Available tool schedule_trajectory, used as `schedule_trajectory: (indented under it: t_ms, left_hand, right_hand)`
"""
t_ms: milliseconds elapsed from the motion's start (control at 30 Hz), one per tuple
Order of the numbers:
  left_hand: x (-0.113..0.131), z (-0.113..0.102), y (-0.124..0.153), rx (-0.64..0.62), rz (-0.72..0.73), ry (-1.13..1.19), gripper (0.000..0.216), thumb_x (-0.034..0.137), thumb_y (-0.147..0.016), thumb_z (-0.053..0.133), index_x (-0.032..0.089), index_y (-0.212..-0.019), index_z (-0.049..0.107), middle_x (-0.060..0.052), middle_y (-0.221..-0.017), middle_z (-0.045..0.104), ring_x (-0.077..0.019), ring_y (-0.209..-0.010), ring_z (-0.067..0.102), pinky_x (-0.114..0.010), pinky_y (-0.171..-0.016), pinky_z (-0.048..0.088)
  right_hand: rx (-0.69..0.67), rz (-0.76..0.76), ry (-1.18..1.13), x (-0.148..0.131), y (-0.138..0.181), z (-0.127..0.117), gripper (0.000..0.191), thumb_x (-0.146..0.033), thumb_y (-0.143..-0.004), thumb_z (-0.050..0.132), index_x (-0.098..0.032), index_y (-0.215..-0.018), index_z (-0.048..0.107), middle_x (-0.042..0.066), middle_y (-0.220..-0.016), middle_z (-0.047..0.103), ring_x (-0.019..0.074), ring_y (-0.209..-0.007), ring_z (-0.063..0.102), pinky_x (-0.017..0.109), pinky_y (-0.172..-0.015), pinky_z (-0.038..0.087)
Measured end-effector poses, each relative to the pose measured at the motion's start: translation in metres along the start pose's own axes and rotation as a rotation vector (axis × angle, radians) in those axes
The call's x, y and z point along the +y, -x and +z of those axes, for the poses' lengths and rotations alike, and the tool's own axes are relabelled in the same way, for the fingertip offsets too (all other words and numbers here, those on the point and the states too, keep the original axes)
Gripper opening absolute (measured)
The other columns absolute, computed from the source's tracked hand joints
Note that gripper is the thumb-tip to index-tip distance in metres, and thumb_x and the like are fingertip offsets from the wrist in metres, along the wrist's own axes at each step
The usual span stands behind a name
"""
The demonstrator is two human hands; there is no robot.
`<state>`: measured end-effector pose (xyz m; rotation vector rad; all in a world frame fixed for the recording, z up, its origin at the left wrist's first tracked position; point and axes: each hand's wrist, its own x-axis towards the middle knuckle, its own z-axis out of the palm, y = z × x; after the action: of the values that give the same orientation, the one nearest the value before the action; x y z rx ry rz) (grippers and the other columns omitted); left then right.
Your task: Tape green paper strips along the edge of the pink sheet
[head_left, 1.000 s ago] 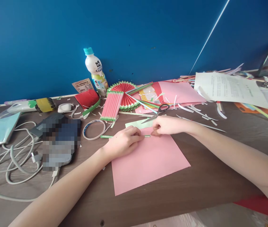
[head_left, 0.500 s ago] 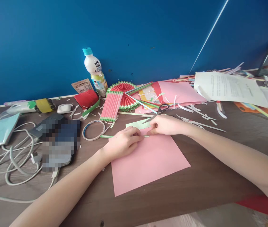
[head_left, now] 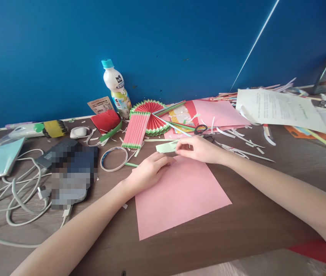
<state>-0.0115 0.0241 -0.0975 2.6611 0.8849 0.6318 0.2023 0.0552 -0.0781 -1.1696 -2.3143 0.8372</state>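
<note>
A pink paper sheet (head_left: 180,195) lies flat on the brown desk (head_left: 260,214) in front of me. My left hand (head_left: 148,172) rests curled on the sheet's top left corner, over a thin green paper strip (head_left: 131,164) whose end pokes out to the left. My right hand (head_left: 199,149) sits just beyond the sheet's top edge, fingers pinched together near a pale green paper piece (head_left: 165,147). What the right fingers hold is too small to make out. Black-handled scissors (head_left: 203,130) lie just behind the right hand, partly hidden by it.
Folded red and green paper fans (head_left: 145,122) and a drink bottle (head_left: 117,90) stand by the blue wall. A tape ring (head_left: 113,158), white cables (head_left: 22,191) and a blurred dark object (head_left: 72,172) lie left. Printed paper (head_left: 280,109) and paper scraps lie right.
My right hand has moved up and left off the pink sheet's top edge toward the pale green piece, now covering the scissor blades. The left hand has stayed over the green strip.
</note>
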Motion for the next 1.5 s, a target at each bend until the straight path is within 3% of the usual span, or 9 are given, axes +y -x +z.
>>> schedule_trajectory:
  t_ms: [133,333,467,600,700,800,1033,1500]
  left_hand:
    - [0.003,-0.005,-0.003,-0.003,-0.14,0.1,0.024,0.009,-0.083,0.045,0.017,-0.1,0.059,-0.004,-0.089,0.062,-0.0137,-0.083,0.058,-0.025,-0.074,0.047]
    - [0.003,-0.03,-0.01,-0.046,-0.488,0.312,0.028,0.016,-0.078,0.05,0.021,-0.104,0.058,0.003,-0.078,0.066,-0.0114,-0.07,0.06,-0.022,-0.064,0.046]
    - [-0.011,-0.053,-0.011,-0.287,-0.611,0.254,0.016,0.022,-0.072,0.054,0.02,-0.083,0.067,0.001,-0.079,0.068,-0.0138,-0.074,0.062,-0.022,-0.064,0.046]
    - [-0.026,-0.067,-0.008,-0.476,-0.695,0.308,0.019,0.024,-0.069,0.054,0.018,-0.081,0.067,0.001,-0.07,0.066,-0.0135,-0.064,0.06,-0.022,-0.057,0.047]
    - [-0.034,-0.068,-0.005,-0.495,-0.695,0.359,0.019,0.028,-0.069,0.054,0.018,-0.079,0.067,0.0,-0.07,0.066,-0.014,-0.065,0.06,-0.023,-0.059,0.047]
    - [-0.036,-0.069,-0.004,-0.5,-0.676,0.258,0.018,0.029,-0.067,0.055,0.02,-0.078,0.067,0.001,-0.072,0.066,-0.0147,-0.069,0.059,-0.022,-0.06,0.045]
    - [-0.026,-0.07,-0.007,-0.5,-0.647,0.083,0.014,0.028,-0.064,0.055,0.02,-0.072,0.063,0.003,-0.071,0.064,-0.0128,-0.064,0.055,-0.021,-0.056,0.039]
    - [-0.023,-0.065,-0.005,-0.487,-0.619,0.059,0.009,0.019,-0.062,0.051,0.02,-0.069,0.056,0.002,-0.066,0.057,-0.0144,-0.063,0.054,-0.022,-0.053,0.037]
  right_hand:
    - [-0.094,-0.073,-0.026,-0.006,0.001,0.004,0.014,-0.03,-0.077,0.057,-0.017,-0.074,0.06,0.0,-0.07,0.057,0.0116,-0.064,0.047,0.024,-0.058,0.036]
    - [-0.125,0.086,-0.092,0.002,-0.002,-0.006,0.017,-0.033,-0.076,0.057,-0.017,-0.072,0.062,0.0,-0.066,0.058,0.0119,-0.062,0.049,0.026,-0.059,0.036]
    - [-0.179,0.171,-0.06,0.01,-0.005,-0.015,0.022,-0.038,-0.073,0.058,-0.017,-0.07,0.064,0.001,-0.07,0.061,0.0143,-0.068,0.052,0.027,-0.062,0.037]
    - [-0.185,0.217,-0.017,0.011,-0.006,-0.014,0.023,-0.039,-0.072,0.058,-0.017,-0.066,0.063,0.001,-0.07,0.061,0.0151,-0.067,0.053,0.027,-0.061,0.036]
    - [-0.183,0.242,-0.016,0.01,-0.007,-0.011,0.023,-0.04,-0.07,0.058,-0.017,-0.066,0.064,0.001,-0.07,0.062,0.0153,-0.067,0.053,0.027,-0.06,0.036]
    - [-0.185,0.265,-0.012,0.009,-0.008,-0.01,0.023,-0.039,-0.069,0.058,-0.017,-0.066,0.063,0.001,-0.068,0.061,0.0148,-0.065,0.052,0.027,-0.059,0.036]
    - [-0.183,0.271,0.002,0.008,-0.008,-0.013,0.016,-0.033,-0.067,0.058,-0.017,-0.065,0.062,0.0,-0.068,0.062,0.0145,-0.064,0.053,0.026,-0.058,0.036]
    - [-0.185,0.298,0.086,0.007,-0.009,-0.017,0.02,-0.038,-0.065,0.06,-0.018,-0.063,0.061,-0.001,-0.064,0.059,0.0133,-0.06,0.051,0.025,-0.053,0.035]
